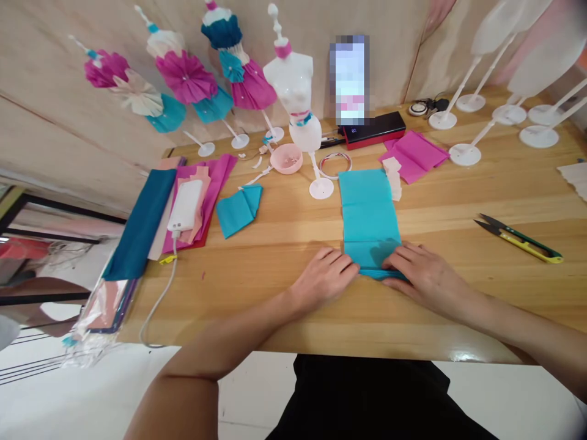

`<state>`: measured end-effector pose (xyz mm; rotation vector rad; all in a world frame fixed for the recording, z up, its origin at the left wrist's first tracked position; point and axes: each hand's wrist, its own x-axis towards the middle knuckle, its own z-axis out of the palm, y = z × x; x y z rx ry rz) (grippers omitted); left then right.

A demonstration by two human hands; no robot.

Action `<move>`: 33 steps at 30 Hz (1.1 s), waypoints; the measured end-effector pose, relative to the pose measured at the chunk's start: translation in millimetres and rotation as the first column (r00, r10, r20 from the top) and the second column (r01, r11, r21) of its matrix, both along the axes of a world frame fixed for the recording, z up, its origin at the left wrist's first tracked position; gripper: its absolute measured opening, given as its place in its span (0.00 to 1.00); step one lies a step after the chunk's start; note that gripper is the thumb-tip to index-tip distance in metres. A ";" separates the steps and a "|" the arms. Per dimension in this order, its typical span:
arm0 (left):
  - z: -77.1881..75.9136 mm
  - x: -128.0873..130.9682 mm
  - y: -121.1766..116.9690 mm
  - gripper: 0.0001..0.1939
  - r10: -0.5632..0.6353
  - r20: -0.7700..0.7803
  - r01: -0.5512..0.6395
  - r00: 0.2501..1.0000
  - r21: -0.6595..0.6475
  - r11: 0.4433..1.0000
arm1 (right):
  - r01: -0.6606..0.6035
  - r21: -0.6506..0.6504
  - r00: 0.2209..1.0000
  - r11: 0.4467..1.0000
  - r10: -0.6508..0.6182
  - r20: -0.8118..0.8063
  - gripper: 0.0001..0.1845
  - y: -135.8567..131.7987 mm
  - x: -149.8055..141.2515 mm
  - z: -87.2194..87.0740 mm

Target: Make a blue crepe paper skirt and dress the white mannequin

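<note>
A strip of turquoise crepe paper (370, 217) lies lengthwise on the wooden table, with cross creases and its near edge folded into a narrow band. My left hand (324, 275) pinches the left end of that band, fingers bent and closed. At the other end, my right hand (424, 275) grips the fold between thumb and fingers. Part of the band is hidden under the fingertips. Beyond the strip stands a small white mannequin (293, 91) with a pink neck band. Yellow-and-green thread snips (523, 239) lie to the right of my right hand.
Several mannequins in paper dresses (186, 79) lean at the back left; bare ones stand back right. A phone (349, 79) is propped behind a black power bank (373, 129). Nearby are a pink bowl (287, 160), magenta paper (417, 156), and a white power bank (186, 205) with a cable.
</note>
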<state>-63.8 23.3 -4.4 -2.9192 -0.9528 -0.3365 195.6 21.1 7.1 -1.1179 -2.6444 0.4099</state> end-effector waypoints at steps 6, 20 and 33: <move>3.4 -2.3 -3.7 0.10 -0.049 -0.029 0.051 0.998 0.057 0.997 | -0.027 0.078 0.995 0.997 0.019 0.097 0.10 -3.1 -1.0 10.6; 2.0 -4.4 6.3 0.13 0.182 0.389 0.025 0.903 -0.470 0.882 | 0.024 -0.040 0.999 0.999 -0.024 0.022 0.10 -0.9 10.5 11.6; 10.5 0.3 3.3 0.11 0.219 0.293 -0.041 0.931 -0.511 0.858 | 0.130 -0.187 0.991 0.974 -0.126 0.034 0.05 4.5 12.7 7.3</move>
